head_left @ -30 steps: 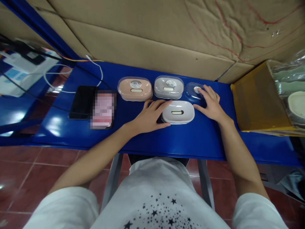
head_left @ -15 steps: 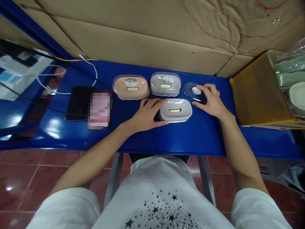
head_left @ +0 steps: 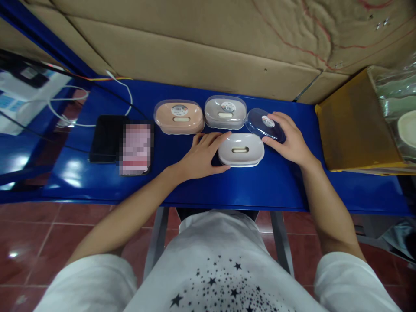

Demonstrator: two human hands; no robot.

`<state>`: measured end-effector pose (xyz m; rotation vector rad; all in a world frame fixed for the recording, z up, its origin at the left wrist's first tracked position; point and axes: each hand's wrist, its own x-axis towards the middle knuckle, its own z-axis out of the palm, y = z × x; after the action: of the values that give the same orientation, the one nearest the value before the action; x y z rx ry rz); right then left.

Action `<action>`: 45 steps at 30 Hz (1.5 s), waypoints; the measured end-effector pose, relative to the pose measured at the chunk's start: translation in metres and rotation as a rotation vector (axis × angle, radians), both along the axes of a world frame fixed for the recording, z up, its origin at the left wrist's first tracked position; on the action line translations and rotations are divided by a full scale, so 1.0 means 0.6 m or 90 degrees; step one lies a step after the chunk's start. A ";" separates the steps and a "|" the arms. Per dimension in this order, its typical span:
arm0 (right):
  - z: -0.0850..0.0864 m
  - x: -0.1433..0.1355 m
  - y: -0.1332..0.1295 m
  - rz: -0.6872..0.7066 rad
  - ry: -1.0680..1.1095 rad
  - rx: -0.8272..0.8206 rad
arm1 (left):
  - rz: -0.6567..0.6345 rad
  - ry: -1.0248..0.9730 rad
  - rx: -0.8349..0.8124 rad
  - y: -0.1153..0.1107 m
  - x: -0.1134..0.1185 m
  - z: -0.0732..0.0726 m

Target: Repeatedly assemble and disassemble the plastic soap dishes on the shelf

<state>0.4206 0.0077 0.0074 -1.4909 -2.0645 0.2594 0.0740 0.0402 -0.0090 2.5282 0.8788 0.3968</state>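
Observation:
An uncovered white oval dish (head_left: 241, 150) with a slot in its middle stands on the blue table. My left hand (head_left: 205, 157) holds it by its left end, between thumb and fingers. A clear oval lid (head_left: 264, 125) with a round label is gripped at its right end by my right hand (head_left: 290, 138); it is tilted slightly, right of the dish. Behind these are a peach dish (head_left: 179, 117) and a grey-white dish (head_left: 225, 112), each under a clear labelled lid.
A phone (head_left: 136, 149) lies on a black object (head_left: 103, 138) at left, with cables around. An open cardboard box (head_left: 360, 125) holding wrapped pale dishes stands at right. Cardboard sheets (head_left: 182, 47) line the back.
The clear lid in my right hand has turned and shifted slightly, its left end now nearer the grey-white dish. My left hand stays at the white dish.

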 end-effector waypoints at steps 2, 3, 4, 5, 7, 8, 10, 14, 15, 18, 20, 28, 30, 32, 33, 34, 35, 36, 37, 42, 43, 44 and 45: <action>0.001 -0.004 -0.002 0.002 0.011 0.003 | -0.002 -0.001 0.005 0.000 0.000 0.000; 0.001 -0.006 -0.002 0.002 0.016 0.004 | -0.002 -0.002 0.006 0.000 0.000 0.000; 0.000 -0.007 -0.003 0.004 0.022 0.005 | -0.003 -0.004 0.008 0.000 0.000 0.000; 0.000 -0.010 -0.003 0.007 0.028 0.005 | -0.005 -0.006 0.009 -0.001 0.000 0.000; 0.000 -0.015 -0.005 0.015 0.035 0.007 | -0.010 -0.009 0.009 -0.001 0.000 0.000; 0.001 -0.019 -0.006 0.018 0.036 0.009 | -0.012 -0.010 0.010 -0.001 0.000 0.000; 0.002 -0.026 -0.010 0.024 0.030 0.008 | -0.012 -0.008 0.011 -0.001 0.001 -0.001; 0.001 -0.035 -0.013 0.030 0.011 0.000 | -0.010 -0.003 0.013 0.001 0.002 -0.005; 0.000 -0.035 -0.013 0.030 0.010 0.001 | -0.009 -0.003 0.015 0.001 0.002 -0.006; -0.002 -0.036 -0.012 0.030 0.008 0.005 | -0.002 -0.004 0.024 0.002 0.003 -0.009; -0.003 -0.039 -0.011 0.031 0.008 0.002 | 0.001 -0.003 0.027 0.003 0.003 -0.010; 0.002 -0.051 -0.014 0.008 -0.008 -0.035 | 0.002 -0.020 0.011 0.005 0.004 -0.012; 0.002 -0.051 -0.014 0.004 -0.010 -0.032 | 0.006 -0.020 0.004 0.005 0.004 -0.010; 0.003 -0.051 -0.014 0.004 -0.010 -0.029 | 0.009 -0.019 0.005 0.006 0.005 -0.009; 0.003 -0.050 -0.014 0.005 -0.010 -0.029 | 0.010 -0.017 0.006 0.006 0.005 -0.008; 0.004 -0.050 -0.014 0.006 -0.009 -0.029 | 0.010 -0.016 0.007 0.005 0.006 -0.007; 0.004 -0.050 -0.014 0.006 -0.009 -0.030 | 0.010 -0.014 0.006 0.005 0.006 -0.006; 0.005 -0.050 -0.014 0.006 -0.008 -0.030 | 0.011 -0.013 0.004 0.005 0.006 -0.005; 0.005 -0.050 -0.014 0.006 -0.007 -0.030 | 0.011 -0.012 0.002 0.005 0.007 -0.005; 0.008 -0.048 -0.016 0.012 -0.006 -0.011 | 0.005 -0.045 -0.016 0.005 0.005 -0.001; 0.009 -0.048 -0.016 0.006 -0.006 -0.008 | 0.003 -0.053 -0.020 0.005 0.004 -0.001; 0.010 -0.047 -0.016 -0.001 -0.006 -0.007 | 0.002 -0.058 -0.022 0.005 0.004 0.000; 0.011 -0.046 -0.017 -0.010 -0.006 -0.007 | 0.002 -0.057 -0.023 0.005 0.004 0.000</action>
<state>0.3927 -0.0024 0.0140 -1.5165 -2.0615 0.2582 0.0762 0.0431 -0.0091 2.4563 0.8485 0.4874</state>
